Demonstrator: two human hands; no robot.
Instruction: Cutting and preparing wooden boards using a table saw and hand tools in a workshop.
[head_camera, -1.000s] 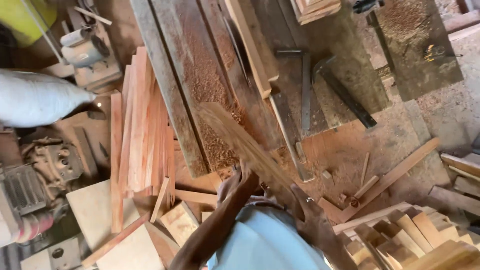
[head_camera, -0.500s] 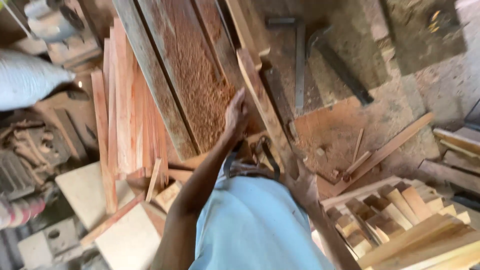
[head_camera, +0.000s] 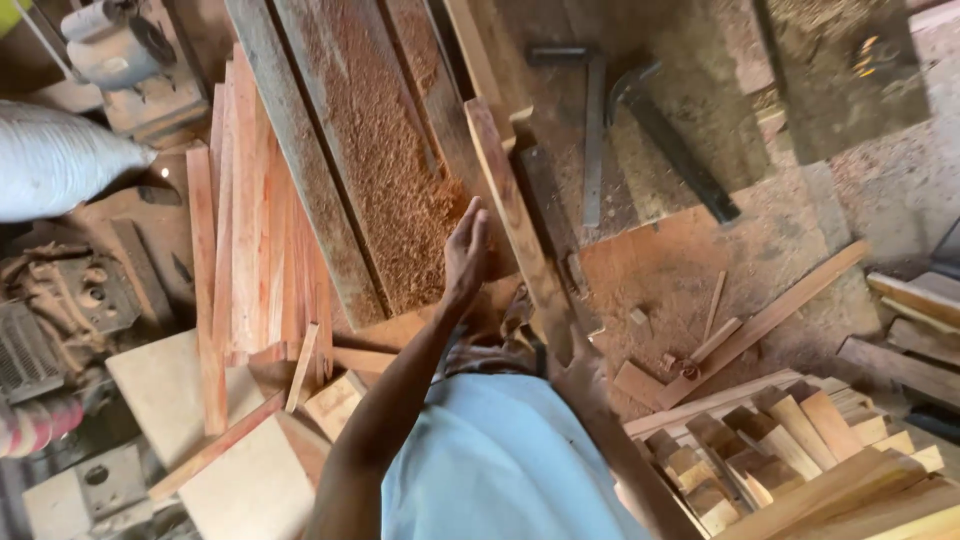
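Sawdust covers nearly everything in this workshop — the floor, the wide dusty planks lying lengthwise, the offcuts scattered about. Left hand is raised with its fingers straight and held together, flat against the edge of the sawdust-laden planks, just beside a long narrow batten. Right hand sits low at the near end of that batten; whether its fingers are closed round the wood I cannot tell, since the wrist and a pale blue shirt hide most of it.

Risks, as I judge them: the batten is long and seemingly held at one end only, so it may swing or tip and knock the stack of reddish slats at the left. Loose sawdust makes the planks slippery under an open palm — splinters too (rough-sawn edges). A hammer and stacked blocks lie near enough to trip over.
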